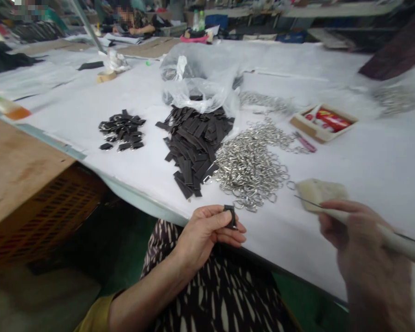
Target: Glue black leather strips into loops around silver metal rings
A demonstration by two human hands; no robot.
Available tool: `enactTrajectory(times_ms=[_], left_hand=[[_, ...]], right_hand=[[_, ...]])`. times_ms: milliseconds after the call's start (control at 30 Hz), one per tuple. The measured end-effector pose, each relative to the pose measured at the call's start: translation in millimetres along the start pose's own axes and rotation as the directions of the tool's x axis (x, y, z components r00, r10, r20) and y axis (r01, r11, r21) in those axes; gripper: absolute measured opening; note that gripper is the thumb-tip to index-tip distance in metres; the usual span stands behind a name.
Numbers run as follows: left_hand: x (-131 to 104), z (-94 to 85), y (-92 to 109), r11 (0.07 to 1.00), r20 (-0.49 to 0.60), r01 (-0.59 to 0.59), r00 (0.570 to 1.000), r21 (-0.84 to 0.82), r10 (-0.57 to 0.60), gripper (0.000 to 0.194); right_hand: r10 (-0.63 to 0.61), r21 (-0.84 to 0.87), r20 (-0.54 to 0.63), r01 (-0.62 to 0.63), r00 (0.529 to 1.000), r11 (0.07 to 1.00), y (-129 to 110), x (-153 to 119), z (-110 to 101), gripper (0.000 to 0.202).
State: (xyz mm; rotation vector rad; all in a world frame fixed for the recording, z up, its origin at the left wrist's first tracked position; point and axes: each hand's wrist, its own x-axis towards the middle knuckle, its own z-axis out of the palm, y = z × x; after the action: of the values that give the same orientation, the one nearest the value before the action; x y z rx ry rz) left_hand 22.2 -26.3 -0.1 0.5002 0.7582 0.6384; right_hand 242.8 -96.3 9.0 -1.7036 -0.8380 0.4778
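Note:
My left hand [207,226] is closed in a pinch on a small folded black strip [230,216], just past the table's near edge. My right hand [359,244], partly blurred, grips a pale-handled tool [342,214] with a thin dark pointed tip. Its tip points left, above a cream-coloured block [320,193] on the table. Beyond my left hand lies a heap of flat black strips [193,143]. To the right of that heap is a pile of silver metal rings [252,161]. Farther left sits a smaller group of black folded pieces with metal rings [122,131].
A clear plastic bag [207,64] stands behind the strips. At the right are a small box [321,122] with red-and-white tubes and a pink tool [305,142]. A tape roll [106,76] lies at the far left. An orange crate [48,212] stands below the wooden board [20,161].

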Motion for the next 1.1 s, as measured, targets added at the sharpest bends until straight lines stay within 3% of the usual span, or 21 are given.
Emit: enactTrajectory(times_ms=[33,100,233,333,433,933,1100], left_hand=[[0,2.4,1,1.000,-0.015,0.005,1.000,0.026,-0.005,0.023],[0,7.0,3,0.996,-0.027,0.005,1.000,0.086,-0.003,0.022],[3,15.8,4,0.980,0.020,-0.007,1.000,0.197,0.003,0.020],[6,21.2,3,0.967,0.050,-0.001,0.999,0.253,-0.012,0.020],[12,24.3,0,0.959,0.052,-0.006,0.999,0.283,-0.009,0.020],[25,30.7,-7,0.956,0.053,0.017,0.998,0.292,-0.034,0.018],[25,29.8,-9,0.955,0.056,0.021,0.998,0.294,-0.040,0.018]], right_hand=[[0.099,0.073,-0.039,-0.096,0.994,0.993,-6,0,0,0.028],[0.124,0.111,-0.152,-0.108,0.981,0.988,-11,5,-4,0.030],[0.053,-0.011,-0.295,-0.058,0.954,0.998,-8,18,-19,0.031],[0.015,-0.130,-0.301,-0.057,0.954,0.990,0,23,-30,0.032],[0.025,-0.141,-0.294,-0.069,0.955,0.988,6,26,-34,0.031],[0.076,-0.280,-0.196,-0.130,0.978,0.951,3,35,-30,0.028],[0.090,-0.248,-0.215,-0.143,0.973,0.958,3,37,-25,0.028]])
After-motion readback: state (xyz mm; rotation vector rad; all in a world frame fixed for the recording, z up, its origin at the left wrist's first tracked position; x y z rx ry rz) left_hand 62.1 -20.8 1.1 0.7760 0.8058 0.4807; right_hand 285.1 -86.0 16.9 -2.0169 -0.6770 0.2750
